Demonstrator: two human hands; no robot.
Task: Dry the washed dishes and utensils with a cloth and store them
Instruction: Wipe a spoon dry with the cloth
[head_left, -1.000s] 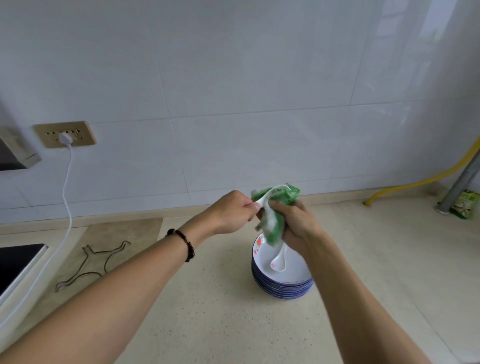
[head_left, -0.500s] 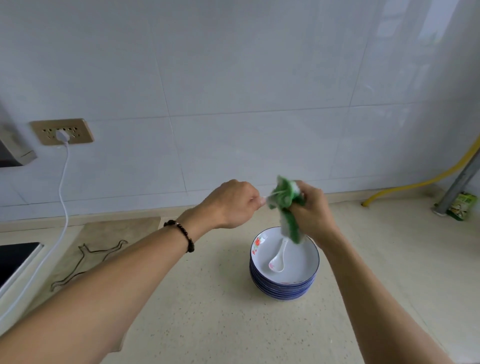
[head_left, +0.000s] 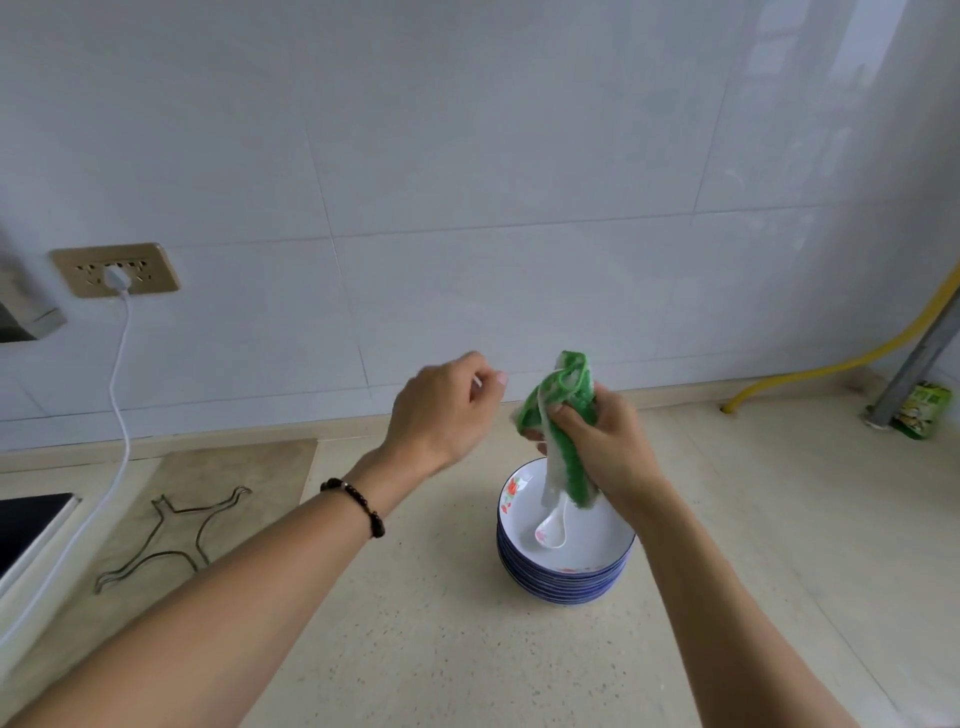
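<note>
Cloth (head_left: 563, 415): green-white, bunched in right hand (head_left: 597, 436), fingers curled round it, tail hanging down over bowls. Left hand (head_left: 447, 410): raised just left of cloth, fingers curled, pinching something thin and white; too blurred to name. Below hands: bowl stack (head_left: 563, 571) on worktop (head_left: 467, 649); top bowl holds white spoon (head_left: 550, 532). Bracelet (head_left: 358, 501) on left wrist.

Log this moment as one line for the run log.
left hand: shut, contents unclear | right hand: holds cloth | spoon: in top bowl
</note>
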